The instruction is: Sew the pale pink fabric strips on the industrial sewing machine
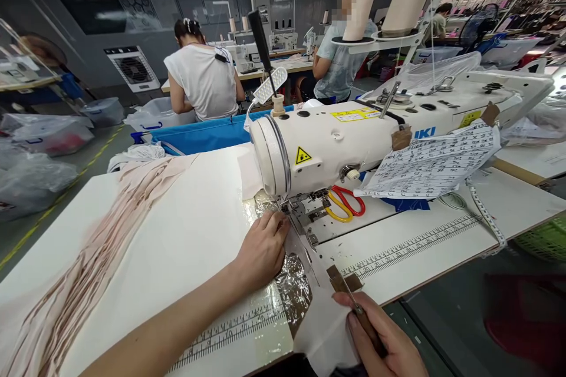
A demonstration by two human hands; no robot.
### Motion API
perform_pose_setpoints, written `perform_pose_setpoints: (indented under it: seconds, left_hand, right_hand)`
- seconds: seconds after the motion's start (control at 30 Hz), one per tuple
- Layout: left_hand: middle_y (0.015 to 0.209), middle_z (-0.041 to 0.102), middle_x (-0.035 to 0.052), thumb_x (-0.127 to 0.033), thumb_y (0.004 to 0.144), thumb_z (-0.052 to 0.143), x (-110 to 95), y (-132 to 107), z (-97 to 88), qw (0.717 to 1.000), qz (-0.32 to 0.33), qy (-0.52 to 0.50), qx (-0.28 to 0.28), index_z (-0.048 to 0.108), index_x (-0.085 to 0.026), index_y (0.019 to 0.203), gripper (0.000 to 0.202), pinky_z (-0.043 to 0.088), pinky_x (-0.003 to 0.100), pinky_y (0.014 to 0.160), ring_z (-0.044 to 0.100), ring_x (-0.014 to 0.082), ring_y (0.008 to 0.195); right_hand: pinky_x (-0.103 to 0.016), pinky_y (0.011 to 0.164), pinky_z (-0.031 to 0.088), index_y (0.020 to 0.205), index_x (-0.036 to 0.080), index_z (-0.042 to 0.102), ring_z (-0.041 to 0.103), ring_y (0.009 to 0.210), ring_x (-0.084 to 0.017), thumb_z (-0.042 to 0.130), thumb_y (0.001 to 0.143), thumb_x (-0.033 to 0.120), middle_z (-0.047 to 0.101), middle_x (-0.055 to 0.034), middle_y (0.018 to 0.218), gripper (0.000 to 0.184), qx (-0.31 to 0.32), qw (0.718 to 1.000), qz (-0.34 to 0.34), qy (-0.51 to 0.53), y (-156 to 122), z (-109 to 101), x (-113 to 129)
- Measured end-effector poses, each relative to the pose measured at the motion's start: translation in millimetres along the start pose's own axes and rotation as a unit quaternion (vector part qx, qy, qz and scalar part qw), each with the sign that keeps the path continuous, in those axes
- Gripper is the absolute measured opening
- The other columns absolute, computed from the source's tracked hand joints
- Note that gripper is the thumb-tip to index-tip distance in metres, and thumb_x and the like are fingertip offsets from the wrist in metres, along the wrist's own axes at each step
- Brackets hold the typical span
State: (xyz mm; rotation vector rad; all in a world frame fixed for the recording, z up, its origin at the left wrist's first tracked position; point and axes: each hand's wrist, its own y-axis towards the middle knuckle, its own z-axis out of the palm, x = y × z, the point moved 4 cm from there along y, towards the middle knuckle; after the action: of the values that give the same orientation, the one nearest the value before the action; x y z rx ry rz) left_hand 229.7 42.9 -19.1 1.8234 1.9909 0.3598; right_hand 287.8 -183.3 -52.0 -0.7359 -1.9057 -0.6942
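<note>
The white sewing machine (318, 147) stands across the table, its needle area low on the left end. Close to the presser foot, my left hand (264, 247) is closed with bent fingers on a pale fabric piece (327, 324). That fabric runs from the needle area toward the table's front edge. My right hand (384, 336) grips an awl (366, 324) by its brown handle, its thin metal shaft pointing at the machine, and touches the fabric's right side. Shiny clear tape (294, 288) covers the tabletop beneath the fabric. My left fingertips are partly hidden.
Gathered pink fabric strips (106, 235) lie along the table's left. Red and yellow-handled scissors (345, 203) rest behind the needle area. A written paper sheet (428, 165) and a tape measure (486, 212) are at right. Two people (203, 79) sit beyond, near other machines.
</note>
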Motion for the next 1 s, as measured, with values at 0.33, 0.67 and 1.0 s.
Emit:
perform_pose_setpoints:
  seconds: [0.33, 0.67, 1.0]
  left_hand:
    - [0.107, 0.060, 0.0133, -0.001, 0.085, 0.039, 8, 3, -4.3, 0.995, 0.061, -0.078, -0.032, 0.059, -0.014, 0.117, 0.040, 0.058, 0.044, 0.084, 0.056, 0.0259, 0.099]
    - [0.108, 0.059, 0.0149, -0.005, 0.087, 0.042, 12, 3, -2.7, 0.999, 0.031, -0.023, -0.037, 0.058, -0.011, 0.116, 0.034, 0.056, 0.047, 0.081, 0.054, 0.0287, 0.100]
    - [0.106, 0.060, 0.0125, -0.004, 0.086, 0.043, 12, 0, -0.3, 0.996, 0.057, -0.059, -0.043, 0.059, -0.013, 0.113, 0.033, 0.054, 0.044, 0.082, 0.055, 0.0260, 0.098]
  right_hand:
    - [-0.016, 0.053, 0.054, 0.123, 0.025, 0.062, 0.071, 0.074, -0.016, 0.041, 0.100, 0.031, 0.071, -0.0061, 0.091, 0.032, 0.025, 0.991, -0.078, -0.102, 14, 6, 17]
    - [-0.019, 0.066, 0.057, 0.117, 0.021, 0.057, 0.068, 0.084, -0.015, 0.037, 0.099, 0.018, 0.067, -0.0089, 0.098, 0.028, -0.037, 0.965, -0.194, -0.172, 25, 20, 33]
    - [-0.018, 0.069, 0.057, 0.116, 0.022, 0.054, 0.068, 0.087, -0.014, 0.037, 0.097, 0.012, 0.066, -0.0071, 0.096, 0.028, -0.049, 0.949, -0.230, -0.210, 32, 26, 42]
